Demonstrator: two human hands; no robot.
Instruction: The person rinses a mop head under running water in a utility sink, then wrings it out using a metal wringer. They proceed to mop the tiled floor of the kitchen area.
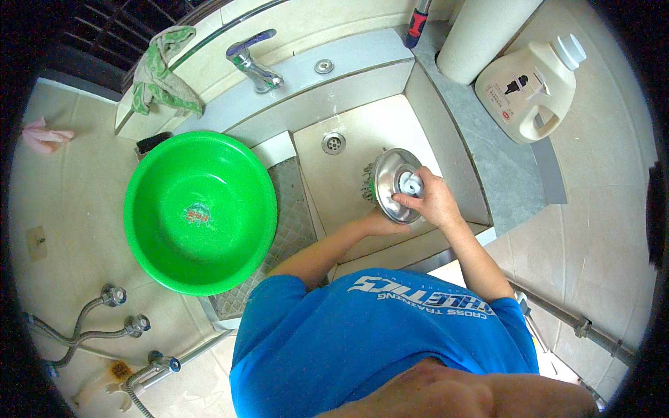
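Over the sink basin (366, 120), my two hands hold a round stainless-steel piece (388, 180) shaped like a shallow lid or disc, tilted. My right hand (435, 201) has its thumb and fingers at the white centre (411, 184) of its face; whether that is a knob or something in the fingers, I cannot tell. Underneath, my left hand (384, 224) supports the lower edge, its fingers mostly hidden by the metal. A dark, bristly fringe (367, 183) and a bit of green show behind the left rim. Up and left of it is the round drain (333, 143).
A green plastic basin (201, 261) sits left on a ribbed slab (290, 209), a brush (152, 143) behind it. The faucet (256, 68) and draped cloth (167, 73) are at the back. A detergent jug (522, 94) and white pipe (481, 36) stand right.
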